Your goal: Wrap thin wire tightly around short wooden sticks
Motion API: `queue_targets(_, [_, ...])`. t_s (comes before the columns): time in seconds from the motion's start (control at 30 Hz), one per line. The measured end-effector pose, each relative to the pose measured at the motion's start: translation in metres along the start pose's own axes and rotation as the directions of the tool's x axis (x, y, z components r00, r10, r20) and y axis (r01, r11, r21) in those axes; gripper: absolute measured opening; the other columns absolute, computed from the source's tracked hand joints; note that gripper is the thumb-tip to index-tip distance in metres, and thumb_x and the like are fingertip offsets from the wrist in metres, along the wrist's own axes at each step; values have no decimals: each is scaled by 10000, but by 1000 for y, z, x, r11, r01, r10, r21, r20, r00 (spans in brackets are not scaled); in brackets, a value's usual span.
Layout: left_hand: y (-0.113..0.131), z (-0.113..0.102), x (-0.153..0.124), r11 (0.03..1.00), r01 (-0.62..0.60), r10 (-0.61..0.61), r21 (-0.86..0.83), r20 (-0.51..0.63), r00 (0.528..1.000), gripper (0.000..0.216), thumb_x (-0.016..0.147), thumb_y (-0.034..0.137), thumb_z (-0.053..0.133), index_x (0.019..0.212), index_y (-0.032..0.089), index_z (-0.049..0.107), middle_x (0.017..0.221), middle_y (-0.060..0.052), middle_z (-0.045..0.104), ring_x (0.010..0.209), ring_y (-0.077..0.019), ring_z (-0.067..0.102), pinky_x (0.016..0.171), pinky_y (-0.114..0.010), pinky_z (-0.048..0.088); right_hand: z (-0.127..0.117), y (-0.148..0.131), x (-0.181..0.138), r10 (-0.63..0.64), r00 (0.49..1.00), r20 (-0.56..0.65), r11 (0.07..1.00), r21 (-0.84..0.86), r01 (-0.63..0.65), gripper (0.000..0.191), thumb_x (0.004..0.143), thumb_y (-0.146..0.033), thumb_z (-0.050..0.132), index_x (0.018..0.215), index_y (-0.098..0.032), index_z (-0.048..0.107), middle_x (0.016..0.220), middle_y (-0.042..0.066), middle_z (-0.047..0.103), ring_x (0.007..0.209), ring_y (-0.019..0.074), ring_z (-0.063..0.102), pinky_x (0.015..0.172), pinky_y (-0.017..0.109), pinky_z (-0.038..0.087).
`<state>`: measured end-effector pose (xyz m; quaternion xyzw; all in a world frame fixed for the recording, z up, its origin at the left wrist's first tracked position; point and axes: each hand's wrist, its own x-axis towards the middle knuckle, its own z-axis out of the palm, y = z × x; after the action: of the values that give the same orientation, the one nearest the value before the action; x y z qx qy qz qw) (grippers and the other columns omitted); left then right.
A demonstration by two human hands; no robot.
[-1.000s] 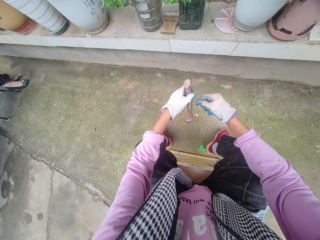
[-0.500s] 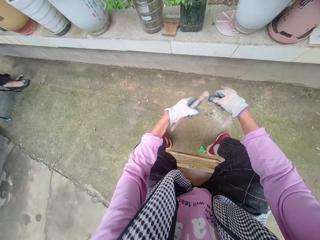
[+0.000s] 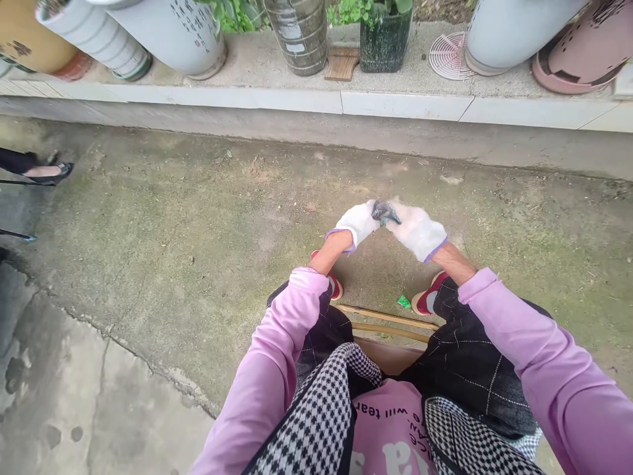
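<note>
Both hands wear white gloves with grey-blue fingertips and purple cuffs. My left hand [image 3: 360,221] is closed around a stick with a dark, silvery patterned section [image 3: 383,211]. In front of my knees, my right hand [image 3: 418,227] meets the left and closes over the other end of this stick. Most of its wooden length is hidden by the gloves, and the fingers of my right hand are partly blurred. Bare concrete ground [image 3: 247,231] lies below the hands.
Several plant pots, including a dark green pot [image 3: 386,43], stand on a raised ledge [image 3: 405,104] ahead. A low seat with wooden bars [image 3: 388,316] is between my legs. A green wrapper [image 3: 404,301] lies by my right shoe [image 3: 429,293]. Another person's foot [image 3: 52,173] shows at left.
My right hand has moved left and closed over the stick's far end, which stuck out bare before. My left hand keeps its grip. The view has tilted up slightly.
</note>
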<state>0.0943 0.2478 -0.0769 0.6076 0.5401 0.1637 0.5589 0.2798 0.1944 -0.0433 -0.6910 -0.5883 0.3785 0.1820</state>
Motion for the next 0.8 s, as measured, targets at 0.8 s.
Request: queue_targets(0.8, [43,5,-44,465,-111,-199,-878,-226,953,287,1091,288,983,1240,230,745,879,82,741,856,-119,858,1176,-334,729,10,3,-46,-69,984,165,841,541,-31,366,963,-580,979,959,-266,791,987,83,869,977,304,809,932,423,700])
